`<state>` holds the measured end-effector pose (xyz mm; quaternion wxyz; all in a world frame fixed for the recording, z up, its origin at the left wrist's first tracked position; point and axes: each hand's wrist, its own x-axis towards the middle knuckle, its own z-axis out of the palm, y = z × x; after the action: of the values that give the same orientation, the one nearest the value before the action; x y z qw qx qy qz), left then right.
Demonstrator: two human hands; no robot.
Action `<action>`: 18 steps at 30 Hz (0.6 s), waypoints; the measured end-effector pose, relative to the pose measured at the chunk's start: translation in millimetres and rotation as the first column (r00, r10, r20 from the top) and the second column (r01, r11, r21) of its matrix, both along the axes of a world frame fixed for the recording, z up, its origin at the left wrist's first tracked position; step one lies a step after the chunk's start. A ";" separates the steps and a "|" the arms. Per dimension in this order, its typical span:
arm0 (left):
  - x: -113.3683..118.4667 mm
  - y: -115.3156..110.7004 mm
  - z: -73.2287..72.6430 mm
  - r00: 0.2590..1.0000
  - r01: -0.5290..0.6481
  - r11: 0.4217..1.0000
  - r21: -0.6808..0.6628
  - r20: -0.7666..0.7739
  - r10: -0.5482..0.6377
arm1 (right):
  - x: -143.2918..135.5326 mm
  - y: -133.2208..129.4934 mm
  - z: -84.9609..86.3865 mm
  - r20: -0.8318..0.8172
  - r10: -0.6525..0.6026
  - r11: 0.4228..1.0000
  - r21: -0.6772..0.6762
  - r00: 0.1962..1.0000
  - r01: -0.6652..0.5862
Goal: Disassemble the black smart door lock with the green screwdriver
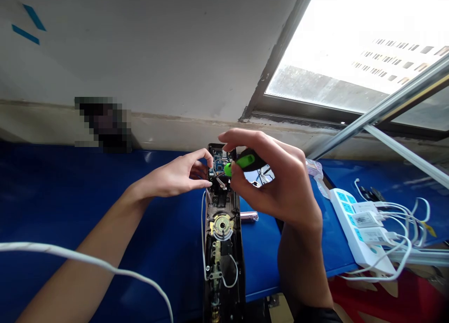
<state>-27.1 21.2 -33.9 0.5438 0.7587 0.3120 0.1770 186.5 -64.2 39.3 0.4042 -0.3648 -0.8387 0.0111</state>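
A long black electronic door lock (231,248) lies opened on the blue table, its inside facing up. It shows a blue circuit board (220,166) at the far end, a brass-coloured round hub (222,225) and loose wires. My left hand (178,173) grips the lock's left edge beside the board, thumb and index finger at the rim. In my right hand (280,178), a green and black screwdriver (247,162) is pinched between thumb and fingers over the board's right side. The screwdriver's tip is hard to make out; my fingers hide part of the board.
A white power strip (361,234) with several plugged chargers and cables stands at the right. A pinkish cylinder (249,216) lies right of the lock. One white cable (87,262) crosses above my left forearm. Metal frame bars (386,103) rise by the window.
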 end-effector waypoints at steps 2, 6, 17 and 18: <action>-0.5 -0.2 -0.5 1.000 -0.004 0.999 0.033 -0.020 0.005 | -2.4 1.5 -3.4 0.004 -0.078 0.995 0.061 0.997 0.077; -1.1 -0.5 -1.4 1.000 -0.012 0.999 0.032 -0.028 0.013 | -5.6 2.7 -4.2 -0.003 -0.079 0.995 0.062 0.997 0.079; -3.0 0.4 0.1 0.999 0.011 0.998 0.064 -0.049 -0.007 | -4.3 3.7 -5.1 -0.022 -0.064 0.997 0.052 0.998 0.065; -2.9 0.1 0.8 0.999 0.014 0.998 0.055 -0.049 -0.012 | -5.3 3.7 -5.0 -0.035 -0.039 0.999 0.032 0.999 0.040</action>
<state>-30.0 21.3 -33.1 0.5161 0.7795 0.3151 0.1636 181.2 -60.5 34.3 0.4245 -0.3745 -0.8243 -0.0045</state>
